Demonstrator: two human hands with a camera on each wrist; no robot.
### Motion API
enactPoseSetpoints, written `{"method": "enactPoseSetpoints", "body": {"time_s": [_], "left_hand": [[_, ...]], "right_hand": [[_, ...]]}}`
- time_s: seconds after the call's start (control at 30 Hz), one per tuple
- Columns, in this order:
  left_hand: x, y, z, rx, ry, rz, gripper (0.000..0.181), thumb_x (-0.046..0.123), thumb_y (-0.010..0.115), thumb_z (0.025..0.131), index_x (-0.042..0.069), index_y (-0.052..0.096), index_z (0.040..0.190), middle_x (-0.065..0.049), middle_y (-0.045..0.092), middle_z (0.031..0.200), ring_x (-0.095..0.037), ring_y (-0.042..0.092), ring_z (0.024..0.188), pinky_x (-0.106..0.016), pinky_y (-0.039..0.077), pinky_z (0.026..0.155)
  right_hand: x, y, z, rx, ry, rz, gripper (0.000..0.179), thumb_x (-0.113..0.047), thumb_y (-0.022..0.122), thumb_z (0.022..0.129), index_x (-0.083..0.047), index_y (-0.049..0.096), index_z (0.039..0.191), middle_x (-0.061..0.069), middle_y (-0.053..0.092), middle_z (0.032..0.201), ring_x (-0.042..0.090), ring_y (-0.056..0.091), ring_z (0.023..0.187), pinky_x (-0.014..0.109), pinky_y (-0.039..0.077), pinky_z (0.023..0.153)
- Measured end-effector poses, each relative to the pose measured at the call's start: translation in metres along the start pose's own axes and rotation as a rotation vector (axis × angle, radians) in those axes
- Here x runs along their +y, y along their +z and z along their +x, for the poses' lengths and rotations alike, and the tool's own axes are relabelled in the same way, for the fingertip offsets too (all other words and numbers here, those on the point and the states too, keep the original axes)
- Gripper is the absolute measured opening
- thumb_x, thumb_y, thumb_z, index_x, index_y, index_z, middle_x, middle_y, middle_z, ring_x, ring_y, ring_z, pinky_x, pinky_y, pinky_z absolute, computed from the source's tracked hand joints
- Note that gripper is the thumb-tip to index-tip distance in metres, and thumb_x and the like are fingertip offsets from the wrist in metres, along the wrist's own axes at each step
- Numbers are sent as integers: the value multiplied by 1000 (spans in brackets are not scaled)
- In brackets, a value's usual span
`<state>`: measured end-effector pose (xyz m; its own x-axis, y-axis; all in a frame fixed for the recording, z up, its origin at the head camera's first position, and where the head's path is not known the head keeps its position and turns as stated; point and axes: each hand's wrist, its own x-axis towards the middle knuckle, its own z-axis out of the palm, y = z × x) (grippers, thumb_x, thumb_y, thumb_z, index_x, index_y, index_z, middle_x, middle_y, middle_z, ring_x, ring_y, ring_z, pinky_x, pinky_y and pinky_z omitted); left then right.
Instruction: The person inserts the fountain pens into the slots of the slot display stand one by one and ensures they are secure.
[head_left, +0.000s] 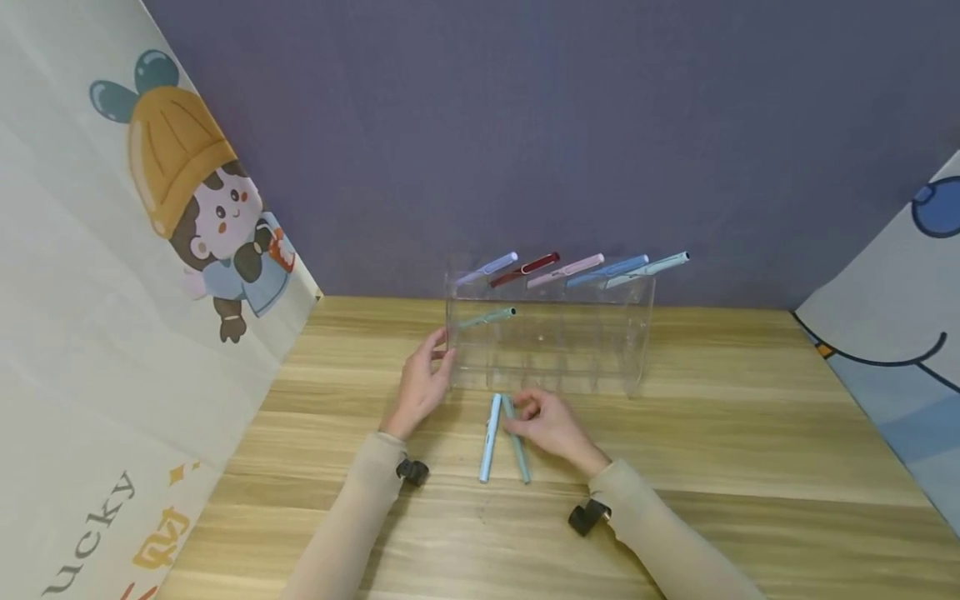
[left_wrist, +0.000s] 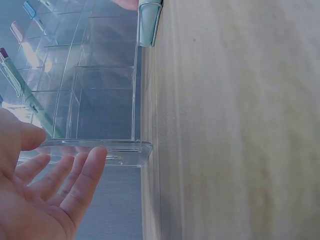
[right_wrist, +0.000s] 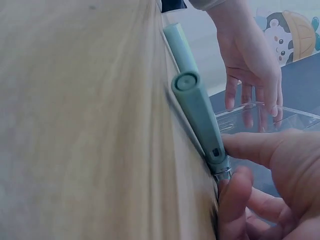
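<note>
A clear compartmented pen holder [head_left: 551, 337] stands on the table by the back wall. My left hand [head_left: 422, 383] is at its left end, fingers extended; in the left wrist view the fingertips [left_wrist: 95, 160] touch its clear edge. In front of the holder lie a light blue pen [head_left: 490, 442] and a grey-green pen [head_left: 519, 450], side by side with their far ends close together. My right hand [head_left: 551, 425] pinches the grey-green pen near its far end, thumb on one side and curled fingers on the other, as the right wrist view shows.
Along the holder's back row lean several pens: lilac, dark red [head_left: 528, 268], pink [head_left: 566, 271], blue and pale blue [head_left: 648, 268]. One green pen [head_left: 489, 317] leans in the front left compartment. A dark wall [head_left: 525, 125] rises behind the wooden table [head_left: 750, 433].
</note>
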<state>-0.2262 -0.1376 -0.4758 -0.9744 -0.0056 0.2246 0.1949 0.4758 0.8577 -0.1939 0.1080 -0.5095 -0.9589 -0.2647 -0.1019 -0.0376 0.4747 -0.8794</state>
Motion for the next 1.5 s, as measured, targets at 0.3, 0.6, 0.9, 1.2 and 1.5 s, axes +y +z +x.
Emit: {"method": "enactPoseSetpoints", "body": {"time_s": [0.3,0.6,0.9,1.2,1.5], "left_hand": [[-1,1,-3,-3,-10,-4,48,15,58,109,6,50,155,-19,58,154,-38,66,129,-46,63,104],[-4,0,-3,4,-12,-17,47,14,59,108,5,51,154,-19,59,153,-37,67,128,-45,64,103],[-5,0,-1,2,7,-15,47,13,59,108,6,52,154,-20,59,153,-38,67,127,-45,63,104],[-3,1,2,-11,16,-13,48,12,59,108,6,51,155,-19,58,153,-38,67,127,-46,64,103],[-2,0,1,-11,-2,-37,48,11,59,108,6,51,155,-19,58,153,-38,66,128,-46,63,105]], "right_hand": [[-1,-3,-5,-10,119,35,36,-24,89,86,-7,75,114,4,67,87,12,52,55,24,45,47],[-3,0,-4,-12,154,36,27,-20,87,87,-7,76,108,2,64,82,10,49,54,21,40,46],[-1,-4,-3,-39,136,64,25,-17,83,88,-7,75,110,2,64,80,14,55,58,21,42,46],[-3,-9,-2,-51,112,71,28,-19,81,89,-8,74,114,4,68,87,14,61,65,21,47,51],[-7,-16,0,-66,85,96,35,-18,77,90,-5,71,122,8,74,100,16,64,72,24,53,54]]}}
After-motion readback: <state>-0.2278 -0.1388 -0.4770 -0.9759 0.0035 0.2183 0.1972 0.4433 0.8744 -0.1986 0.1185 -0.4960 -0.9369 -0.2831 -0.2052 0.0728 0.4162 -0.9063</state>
